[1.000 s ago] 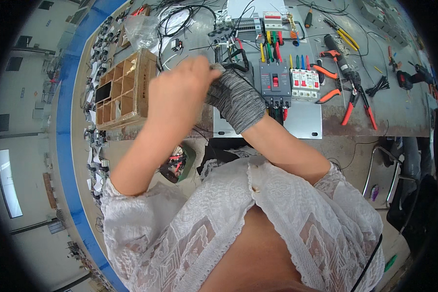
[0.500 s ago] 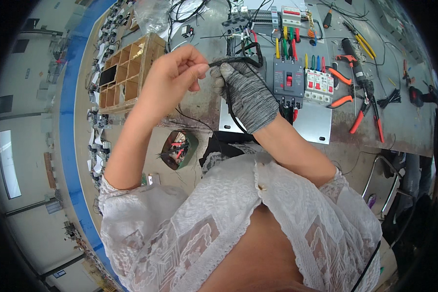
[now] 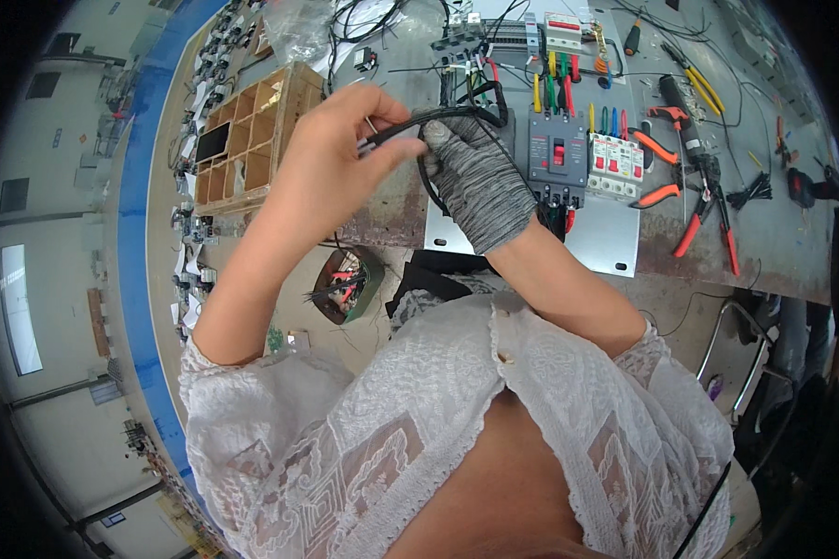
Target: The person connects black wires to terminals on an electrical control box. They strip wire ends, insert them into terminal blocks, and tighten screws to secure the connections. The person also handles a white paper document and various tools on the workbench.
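My bare left hand (image 3: pixel 337 154) is closed on one end of a black wire bundle (image 3: pixel 447 113), with pale tips showing between thumb and fingers. Close beside it, my right hand (image 3: pixel 483 182), in a grey knit glove, grips the same bundle further along. From there the bundle bends toward a mounting plate (image 3: pixel 583 244) and loops down past the glove. On the plate sit a large grey circuit breaker (image 3: pixel 557 156) with a red switch and a row of small white breakers (image 3: pixel 615 165). Coloured wires rise from both. The right fingertips are partly hidden.
A wooden compartment box (image 3: pixel 252 140) stands left of my hands. Pliers with yellow handles (image 3: pixel 699 82), an orange-handled tool (image 3: pixel 657 193) and a red-handled cutter (image 3: pixel 708 219) lie at the right. Below the table edge is a green bin (image 3: pixel 368 279) with scraps.
My left hand has shifted its grip, and the bundle's pale tips now show in its fingers. My right hand keeps its hold in nearly the same place.
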Demonstrator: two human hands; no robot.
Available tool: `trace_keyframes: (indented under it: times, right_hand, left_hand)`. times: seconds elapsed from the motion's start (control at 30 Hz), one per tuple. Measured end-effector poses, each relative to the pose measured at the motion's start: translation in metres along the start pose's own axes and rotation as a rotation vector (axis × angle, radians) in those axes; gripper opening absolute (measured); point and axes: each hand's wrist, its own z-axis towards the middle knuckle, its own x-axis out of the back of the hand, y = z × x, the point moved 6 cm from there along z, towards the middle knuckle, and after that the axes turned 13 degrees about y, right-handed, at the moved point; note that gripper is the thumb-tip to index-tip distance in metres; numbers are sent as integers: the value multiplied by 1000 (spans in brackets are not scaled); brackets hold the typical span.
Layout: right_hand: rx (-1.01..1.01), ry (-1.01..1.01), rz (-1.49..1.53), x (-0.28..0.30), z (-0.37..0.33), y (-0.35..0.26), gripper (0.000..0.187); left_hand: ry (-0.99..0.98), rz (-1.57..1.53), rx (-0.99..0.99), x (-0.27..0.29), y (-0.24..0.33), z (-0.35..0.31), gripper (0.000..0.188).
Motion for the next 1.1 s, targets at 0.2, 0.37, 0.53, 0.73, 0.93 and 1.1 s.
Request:
trace_keyframes:
  times: [0.2, 0.37, 0.53, 0.73, 0.93, 1.1]
  right_hand:
    - [15, -72, 26, -5, 4, 3, 21]
    - [-3, -42, 77, -3, 3, 2, 22]
    - [-18, -35, 107, -4, 3, 0, 22]
    - [-171, -17, 81, -9, -10, -3, 18]
    - [-41, -68, 144, -6, -3, -4, 12]
    - [-31, -60, 127, -12, -8, -4, 12]
  left_hand:
    - [63, 215, -137, -5, 15, -13, 12]
    - [173, 225, -184, 3, 19, -6, 10]
    - [82, 312, -393, 1, 21, 5, 8]
    - [-3, 747, -524, -3, 51, -11, 10]
    - [31, 491, -379, 4, 34, -12, 7]
    - [-54, -171, 258, -8, -11, -6, 10]
